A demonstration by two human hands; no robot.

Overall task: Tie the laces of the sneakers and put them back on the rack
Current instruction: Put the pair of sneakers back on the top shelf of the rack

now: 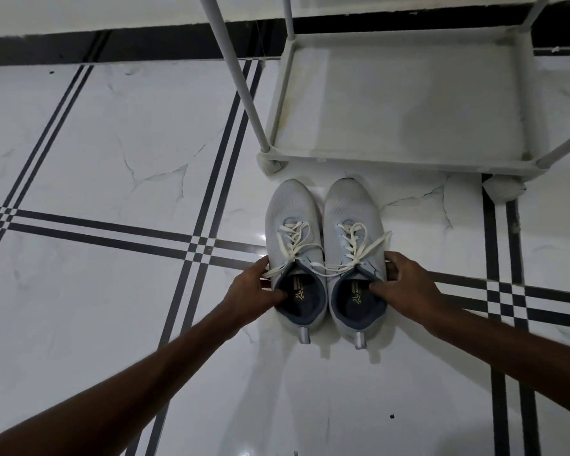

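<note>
Both hands grip a pair of sneakers on the floor, just short of the rack.

Arms stretched forward, the left hand (255, 289) pinches the left sneaker (295, 255) by its collar, thumb inside; the right hand (405, 284) holds the right sneaker (354, 255) likewise. Insole print is too small to read. Pale grey mesh, white laces (297, 240) loose. The white rack (399, 103) stands beyond their toes.

Illegible logo prints on insoles (298, 292)
</note>
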